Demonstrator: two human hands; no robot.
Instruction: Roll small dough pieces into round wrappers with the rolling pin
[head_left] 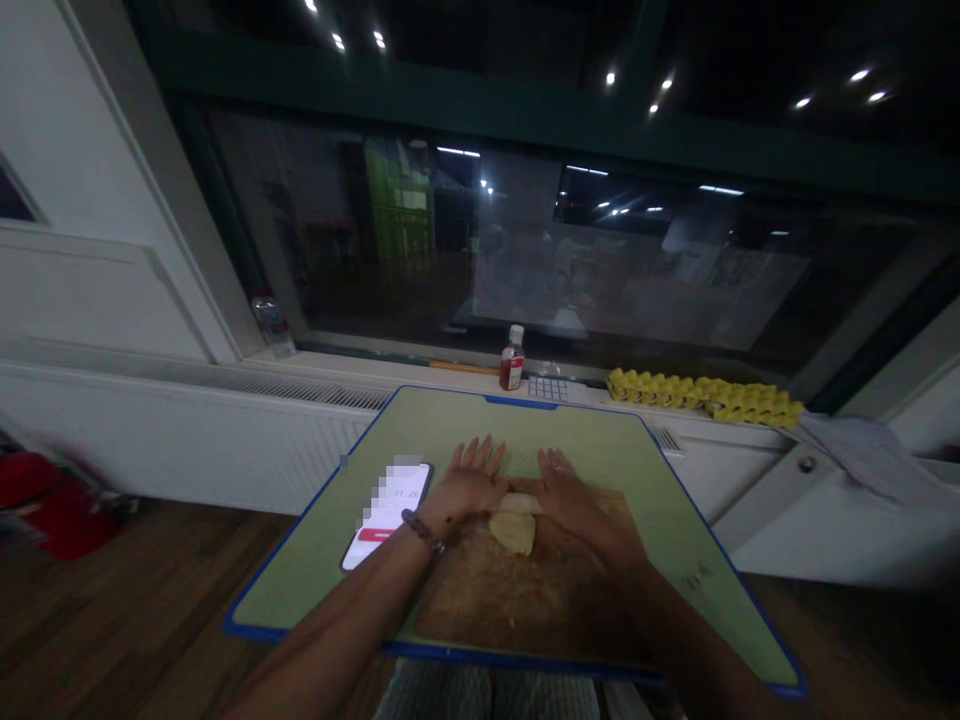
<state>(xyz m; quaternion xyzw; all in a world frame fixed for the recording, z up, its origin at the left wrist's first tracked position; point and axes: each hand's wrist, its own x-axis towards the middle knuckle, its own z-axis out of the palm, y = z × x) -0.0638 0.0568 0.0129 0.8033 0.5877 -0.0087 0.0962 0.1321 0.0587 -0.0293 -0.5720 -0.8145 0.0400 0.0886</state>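
A: Which containers are there?
B: On the window sill (375, 370) stands a small bottle (512, 362) with white cap, and reddish content shows through its wall. A clear bottle (273, 325) stands farther to the left; I cannot tell what is in it. To the right lie yellow egg cartons (701, 396), and their inside is too dark to read.

A: And the hands, how are they?
B: Both are open, with the fingers stretched forward. The left hand (476, 482) lies over the left end of a pale rolling pin (520, 503), and the right hand (561, 485) lies over its right end. Neither closes into a fist, and the palms hide both ends.

A: Where is the dough?
B: The flat piece of dough (513, 534) lies on the wooden board (510, 610), between the two forearms. Its far edge meets the rolling pin. The board rests on the green bench (585, 425) with blue rim, and a lit phone (386, 508) lies to the left of it.
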